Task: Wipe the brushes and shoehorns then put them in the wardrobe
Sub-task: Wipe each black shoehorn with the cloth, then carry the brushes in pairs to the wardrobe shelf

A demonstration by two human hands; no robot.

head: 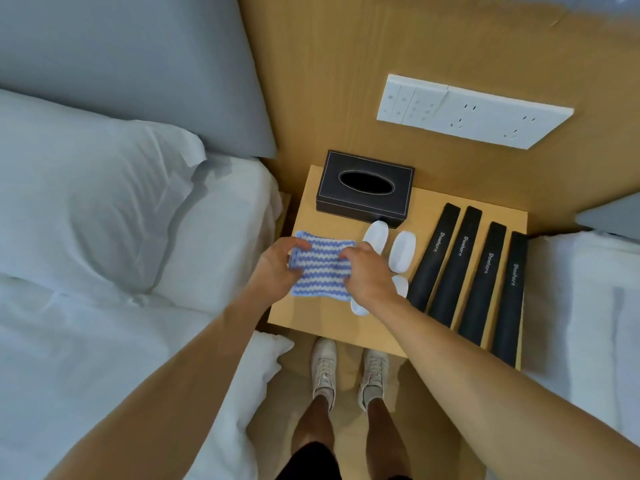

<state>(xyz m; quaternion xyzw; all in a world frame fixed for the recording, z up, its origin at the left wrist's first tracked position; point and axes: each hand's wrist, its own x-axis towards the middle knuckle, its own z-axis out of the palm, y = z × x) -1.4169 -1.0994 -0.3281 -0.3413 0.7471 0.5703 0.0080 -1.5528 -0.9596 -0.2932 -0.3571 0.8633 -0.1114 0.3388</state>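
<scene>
Shoehorns (467, 271) lie in a row on the tabletop (311, 317), right of white brushes (401, 251). Both hands' fingers pinch the cloth (322, 271). A swinging arm might knock brushes off.

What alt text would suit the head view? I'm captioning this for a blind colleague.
Both hands, the left hand and the right hand, grip a blue-and-white striped cloth over a wooden bedside table. Beside it lie white brushes and four black shoehorn sleeves, with a black tissue box behind and beds either side.
</scene>
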